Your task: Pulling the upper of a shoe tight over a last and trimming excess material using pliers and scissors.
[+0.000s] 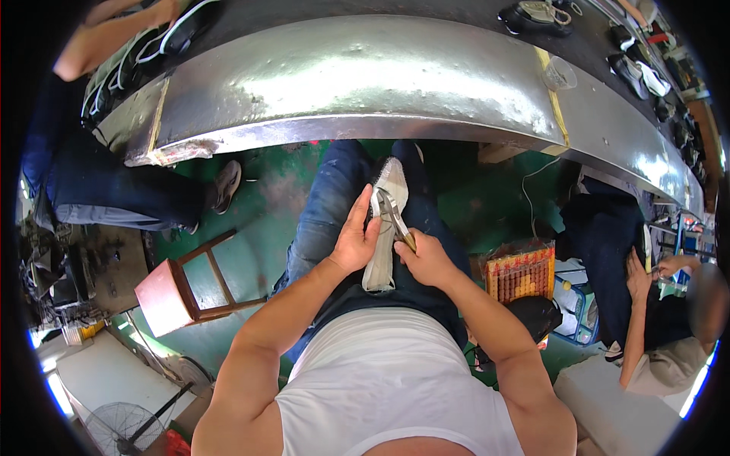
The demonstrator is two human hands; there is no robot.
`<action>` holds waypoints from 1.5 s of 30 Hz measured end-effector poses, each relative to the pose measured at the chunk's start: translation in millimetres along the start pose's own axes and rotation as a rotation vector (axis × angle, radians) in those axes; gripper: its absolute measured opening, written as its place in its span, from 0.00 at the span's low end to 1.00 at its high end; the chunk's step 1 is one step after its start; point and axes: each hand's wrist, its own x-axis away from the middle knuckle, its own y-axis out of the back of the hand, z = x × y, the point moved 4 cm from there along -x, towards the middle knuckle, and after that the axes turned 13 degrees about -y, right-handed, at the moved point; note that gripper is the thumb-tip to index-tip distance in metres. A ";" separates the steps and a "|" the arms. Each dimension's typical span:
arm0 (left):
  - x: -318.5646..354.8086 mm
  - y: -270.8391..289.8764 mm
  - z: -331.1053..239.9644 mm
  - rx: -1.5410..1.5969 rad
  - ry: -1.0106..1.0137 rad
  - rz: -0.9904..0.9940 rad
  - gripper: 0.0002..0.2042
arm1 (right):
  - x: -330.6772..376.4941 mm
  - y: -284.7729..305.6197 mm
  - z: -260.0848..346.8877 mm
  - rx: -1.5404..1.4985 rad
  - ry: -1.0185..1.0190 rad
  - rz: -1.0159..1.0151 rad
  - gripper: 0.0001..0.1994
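Over my lap lies a shoe with its pale underside up and the toe pointing away from me. A dark strip shows along the toe's left edge. My left hand holds the shoe's left side, fingers stretched along it and thumb near the edge. In my right hand are metal pliers with brass-coloured handles, gripped from the right. The pliers' curved head rests at the shoe's left edge, close to my left fingertips. Whether the jaws pinch any material is too small to tell.
A metal-topped bench edge runs across in front, bearing shoes and a clear cup. At left are a wooden stool and a standing person's leg. A beaded seat mat and a seated co-worker are at right.
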 end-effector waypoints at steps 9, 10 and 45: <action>-3.4 -2.9 -4.8 -0.048 0.023 0.039 0.31 | -3.8 1.0 -10.6 -0.341 -0.208 0.295 0.12; -5.8 -0.7 -6.2 -0.052 0.021 0.032 0.31 | -2.0 -13.3 -17.6 -0.395 -0.111 0.173 0.13; -3.2 -9.7 1.0 -0.130 0.217 0.076 0.44 | -12.0 47.2 38.5 0.261 0.298 -0.058 0.23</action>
